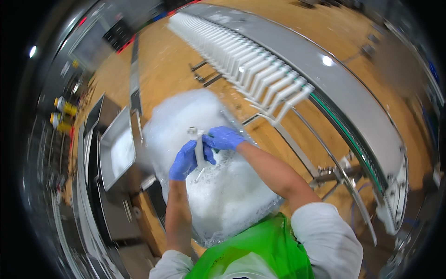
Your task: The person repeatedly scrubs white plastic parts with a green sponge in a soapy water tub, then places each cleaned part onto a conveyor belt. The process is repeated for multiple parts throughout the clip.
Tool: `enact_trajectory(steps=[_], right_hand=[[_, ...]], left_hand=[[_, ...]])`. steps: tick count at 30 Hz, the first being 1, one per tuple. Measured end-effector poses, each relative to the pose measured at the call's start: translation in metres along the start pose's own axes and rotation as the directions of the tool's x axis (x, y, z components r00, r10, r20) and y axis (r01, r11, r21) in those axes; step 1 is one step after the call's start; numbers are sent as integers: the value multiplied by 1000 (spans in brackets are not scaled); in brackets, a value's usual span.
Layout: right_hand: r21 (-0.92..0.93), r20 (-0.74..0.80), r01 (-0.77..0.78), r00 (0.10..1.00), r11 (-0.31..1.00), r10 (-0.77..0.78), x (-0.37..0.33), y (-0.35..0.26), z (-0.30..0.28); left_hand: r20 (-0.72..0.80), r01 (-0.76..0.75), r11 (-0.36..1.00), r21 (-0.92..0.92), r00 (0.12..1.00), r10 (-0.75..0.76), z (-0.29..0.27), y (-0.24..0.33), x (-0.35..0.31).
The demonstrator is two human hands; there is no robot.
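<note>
Both of my hands wear blue gloves and work over a large tub of white foam (pixel 181 109) lined with clear plastic. My left hand (pixel 186 160) is wrapped round a pale, tube-shaped part (pixel 200 156), which stands nearly upright with a round metal end (pixel 192 130) at its top. Against the upper side of that part is my right hand (pixel 225 138), its fingers closed. A small dark green piece, perhaps a scrubbing pad (pixel 216 150), shows under the right fingers, mostly hidden. Foamy water (pixel 223 195) fills the near half of the tub.
A long conveyor (pixel 353 111) with a green edge runs along the right. Many white angled bars (pixel 251 69) line its left side, on a metal frame. At the left stands a steel pan (pixel 121 151) with white contents. Yellow-topped bottles (pixel 62 114) sit farther left.
</note>
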State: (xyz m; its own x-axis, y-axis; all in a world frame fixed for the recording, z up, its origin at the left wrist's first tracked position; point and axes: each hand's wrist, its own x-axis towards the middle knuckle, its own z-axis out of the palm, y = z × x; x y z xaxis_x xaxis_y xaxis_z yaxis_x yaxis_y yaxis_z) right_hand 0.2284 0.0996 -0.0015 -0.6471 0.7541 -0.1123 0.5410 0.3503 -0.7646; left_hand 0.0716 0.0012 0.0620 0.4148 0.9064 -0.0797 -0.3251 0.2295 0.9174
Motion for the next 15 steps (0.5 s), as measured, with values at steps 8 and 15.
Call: enact_trajectory(steps=[8, 15], right_hand=[[207, -195, 221, 964, 953, -181, -76, 19, 0], [-297, 125, 74, 991, 952, -38, -102, 39, 39]], left_hand=[[92, -95, 541, 836, 995, 33, 189, 77, 81], [219, -216, -33, 976, 958, 185, 248, 9, 163]])
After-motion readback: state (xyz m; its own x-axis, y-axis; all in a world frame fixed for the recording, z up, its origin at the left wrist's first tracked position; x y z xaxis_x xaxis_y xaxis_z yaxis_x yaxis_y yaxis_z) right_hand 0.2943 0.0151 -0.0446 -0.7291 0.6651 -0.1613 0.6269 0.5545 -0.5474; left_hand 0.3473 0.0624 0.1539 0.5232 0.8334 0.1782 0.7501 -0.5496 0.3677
